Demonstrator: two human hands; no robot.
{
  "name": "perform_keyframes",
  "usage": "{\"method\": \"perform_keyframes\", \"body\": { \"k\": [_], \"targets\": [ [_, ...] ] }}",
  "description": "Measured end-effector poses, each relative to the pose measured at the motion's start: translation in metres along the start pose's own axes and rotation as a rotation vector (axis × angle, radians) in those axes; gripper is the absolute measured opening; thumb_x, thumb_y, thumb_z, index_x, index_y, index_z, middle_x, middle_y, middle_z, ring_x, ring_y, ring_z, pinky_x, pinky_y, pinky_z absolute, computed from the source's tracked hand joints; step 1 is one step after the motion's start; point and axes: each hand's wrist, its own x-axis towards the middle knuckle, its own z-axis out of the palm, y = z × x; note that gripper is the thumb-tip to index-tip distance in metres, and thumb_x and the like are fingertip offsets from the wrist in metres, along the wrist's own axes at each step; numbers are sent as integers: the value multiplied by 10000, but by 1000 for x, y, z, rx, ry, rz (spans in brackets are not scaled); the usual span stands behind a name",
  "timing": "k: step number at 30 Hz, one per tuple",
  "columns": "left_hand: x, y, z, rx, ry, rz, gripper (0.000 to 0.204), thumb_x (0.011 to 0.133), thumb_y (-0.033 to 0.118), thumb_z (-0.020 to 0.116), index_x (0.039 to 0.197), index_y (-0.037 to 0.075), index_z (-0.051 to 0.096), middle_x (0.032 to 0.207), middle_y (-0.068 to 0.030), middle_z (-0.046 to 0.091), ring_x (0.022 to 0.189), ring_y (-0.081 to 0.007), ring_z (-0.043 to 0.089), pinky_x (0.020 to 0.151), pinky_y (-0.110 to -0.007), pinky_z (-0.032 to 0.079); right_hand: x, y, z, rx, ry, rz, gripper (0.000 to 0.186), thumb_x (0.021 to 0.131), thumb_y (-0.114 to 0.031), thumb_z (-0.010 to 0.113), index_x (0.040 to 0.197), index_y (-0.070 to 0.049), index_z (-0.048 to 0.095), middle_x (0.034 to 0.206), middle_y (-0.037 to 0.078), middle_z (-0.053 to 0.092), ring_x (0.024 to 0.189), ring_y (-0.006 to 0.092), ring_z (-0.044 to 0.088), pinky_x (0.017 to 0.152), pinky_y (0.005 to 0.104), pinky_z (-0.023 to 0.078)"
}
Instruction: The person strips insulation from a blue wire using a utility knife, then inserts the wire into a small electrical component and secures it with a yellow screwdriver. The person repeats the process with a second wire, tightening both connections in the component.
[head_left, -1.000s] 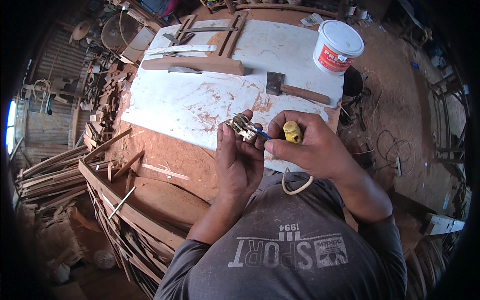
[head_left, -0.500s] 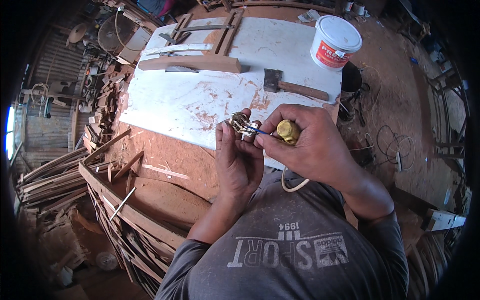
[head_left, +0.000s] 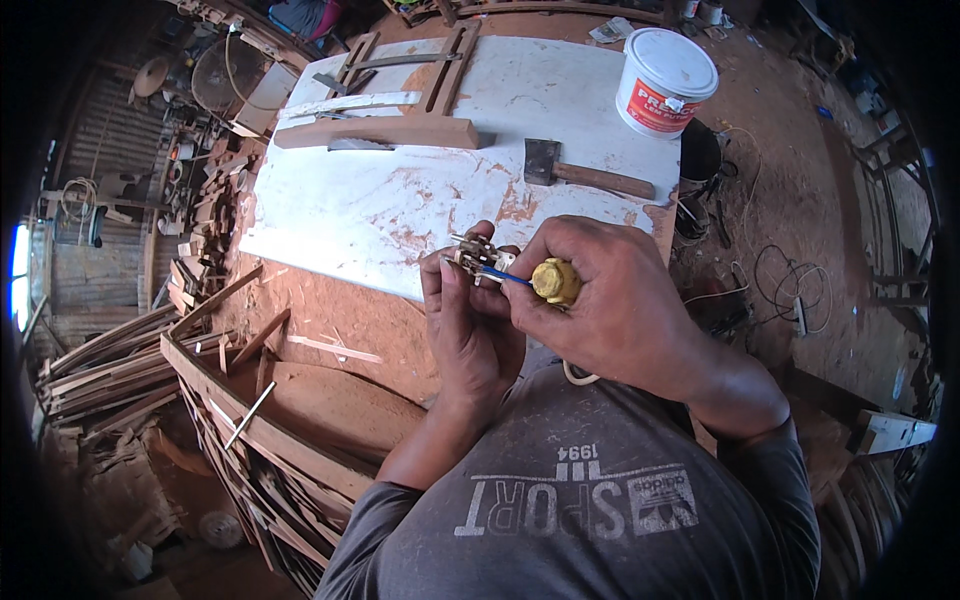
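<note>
Close to my chest, my left hand [head_left: 468, 335] pinches a small electrical fitting [head_left: 483, 256] with brass-coloured and whitish parts; its exact kind I cannot make out. My right hand [head_left: 620, 300] is closed round the yellow handle of a screwdriver [head_left: 556, 283]. A blue length, apparently its shaft, runs from the handle to the fitting, and the tip lies among the metal parts. Below my right hand a short loop of cream cable [head_left: 580, 376] shows against my grey shirt; where its ends go is hidden.
Ahead stands a white-topped table [head_left: 380, 210] with sawdust smears. On it are a hatchet [head_left: 590, 176], a lidded white bucket [head_left: 668, 85], a wooden plank [head_left: 385, 132] and a slotted wooden frame [head_left: 455, 75]. Timber strips [head_left: 110, 350] pile up at left; black cable [head_left: 800, 295] coils on the right floor.
The screwdriver and my right hand have shifted slightly left, and its tip reaches further across the fitting. The fitting has turned a little in my left fingers. Less of the cream cable shows.
</note>
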Motion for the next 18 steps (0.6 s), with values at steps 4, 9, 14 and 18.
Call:
{"method": "perform_keyframes", "body": {
  "k": [4,9,14,18],
  "targets": [
    [-1,-1,1,26,-22,42,189,1094,266,449,1201,114,487,1402,-185,518,1112,-259,648,956,-393,567,-2,-1,1,-11,9,-17,223,837,-152,784,885,-6,624,827,156,670,752,300,704,665,408,525],
    [0,-1,1,40,-32,61,201,1093,271,450,1216,115,477,1406,-191,515,1111,-260,648,953,-400,567,-4,-2,1,-10,26,-36,204,845,-137,770,890,-3,622,830,157,668,749,309,700,662,418,524],
    [0,0,-2,38,-66,59,205,1092,273,452,1220,114,476,1409,-200,512,1115,-267,649,947,-397,571,-6,-3,4,7,32,-70,183,853,-123,752,890,-1,621,820,151,652,743,318,683,669,421,519],
    [2,-1,-8,44,-27,35,199,1091,265,454,1221,114,476,1408,-204,514,1118,-274,649,942,-400,575,-6,-2,4,12,56,-62,190,855,-132,751,889,-5,614,814,149,642,740,320,674,672,419,517]
  ]
}}
